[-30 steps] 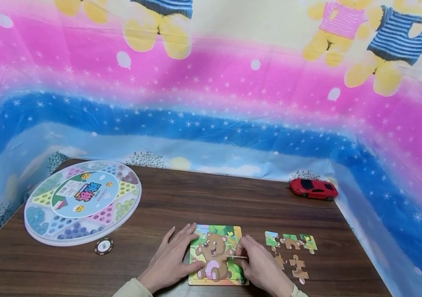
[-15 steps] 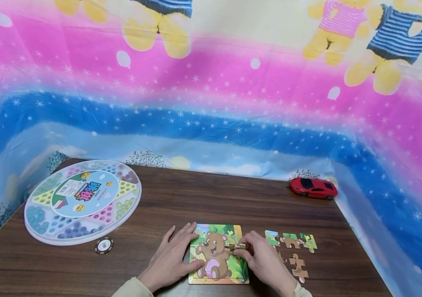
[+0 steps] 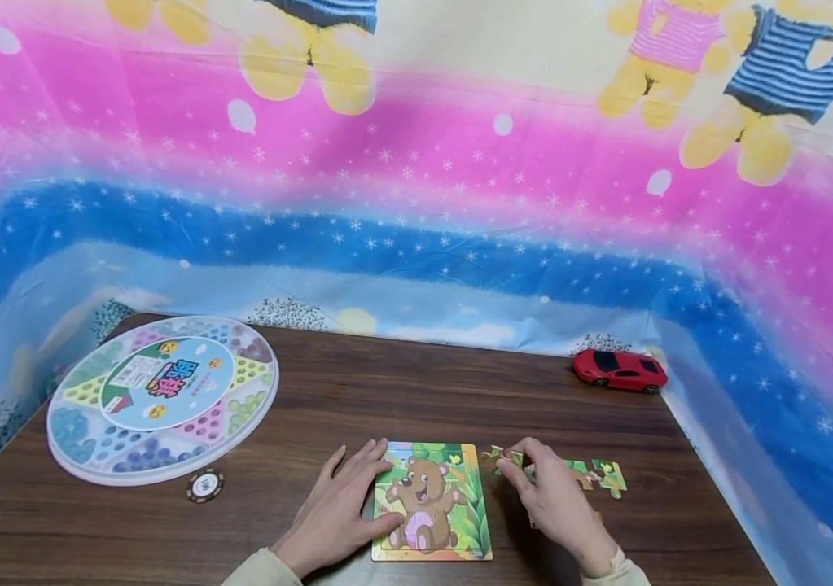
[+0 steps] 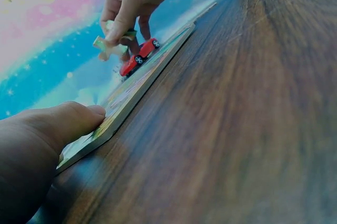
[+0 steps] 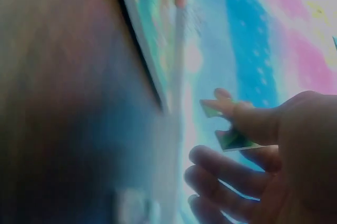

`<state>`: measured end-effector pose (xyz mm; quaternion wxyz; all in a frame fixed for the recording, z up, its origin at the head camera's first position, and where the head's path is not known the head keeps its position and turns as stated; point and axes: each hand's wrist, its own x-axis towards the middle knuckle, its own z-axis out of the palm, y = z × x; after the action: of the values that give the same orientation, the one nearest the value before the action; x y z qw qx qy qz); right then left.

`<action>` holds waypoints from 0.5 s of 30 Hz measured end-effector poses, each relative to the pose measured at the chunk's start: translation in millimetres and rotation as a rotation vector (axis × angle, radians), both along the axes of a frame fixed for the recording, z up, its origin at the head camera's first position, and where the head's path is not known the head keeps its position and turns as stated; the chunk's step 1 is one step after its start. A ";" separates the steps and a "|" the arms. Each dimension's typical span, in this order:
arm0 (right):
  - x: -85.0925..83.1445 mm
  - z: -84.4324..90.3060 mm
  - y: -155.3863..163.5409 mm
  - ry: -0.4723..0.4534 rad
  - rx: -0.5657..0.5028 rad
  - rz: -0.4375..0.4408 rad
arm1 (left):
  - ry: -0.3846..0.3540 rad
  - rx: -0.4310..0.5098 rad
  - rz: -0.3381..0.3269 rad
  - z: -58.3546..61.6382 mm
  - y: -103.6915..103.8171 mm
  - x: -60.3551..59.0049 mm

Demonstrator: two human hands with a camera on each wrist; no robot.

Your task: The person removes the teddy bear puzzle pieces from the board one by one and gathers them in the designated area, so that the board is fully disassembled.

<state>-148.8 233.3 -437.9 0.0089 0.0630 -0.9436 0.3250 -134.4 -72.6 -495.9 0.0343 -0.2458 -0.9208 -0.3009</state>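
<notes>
A bear jigsaw board [image 3: 431,503] lies near the table's front edge. My left hand [image 3: 375,484] rests flat on its left side, fingers straight, thumb on the picture. The left wrist view shows those fingers [image 4: 63,124] pressing the board's edge [image 4: 142,84]. My right hand [image 3: 515,464] hovers just right of the board's top corner and pinches a green puzzle piece [image 3: 498,456] between thumb and forefinger. That piece [image 4: 108,48] is held off the table. The blurred right wrist view also shows the piece [image 5: 234,141] in my fingertips.
Loose puzzle pieces [image 3: 599,476] lie right of the board, partly hidden by my right hand. A red toy car [image 3: 619,371] sits at the back right. A round marble game box [image 3: 163,399] and a poker chip [image 3: 205,485] lie on the left. Patterned cloth surrounds the table.
My right hand moved from over the board's right side up and to the right, off the board, with a puzzle piece pinched in its fingers. My left hand stayed put.
</notes>
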 end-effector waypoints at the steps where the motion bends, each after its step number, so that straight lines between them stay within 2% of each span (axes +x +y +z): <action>1: -0.6 2.0 5.2 -0.001 0.011 -0.015 | -0.001 0.000 0.000 -0.1 0.1 0.1; 8: -0.9 20.8 56.3 -0.043 0.091 -0.117 | -0.008 0.000 -0.004 -0.4 0.5 0.2; 11: 2.7 27.5 83.7 -0.109 0.143 -0.118 | -0.004 -0.006 -0.002 -0.3 0.4 0.2; 15: 6.9 32.5 117.3 -0.222 0.151 -0.129 | -0.006 -0.011 0.002 -0.1 0.1 -0.4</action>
<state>-141.9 350.7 -405.3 -0.0792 -0.0334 -0.9626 0.2568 -134.8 -72.5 -496.0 0.0305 -0.2442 -0.9228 -0.2965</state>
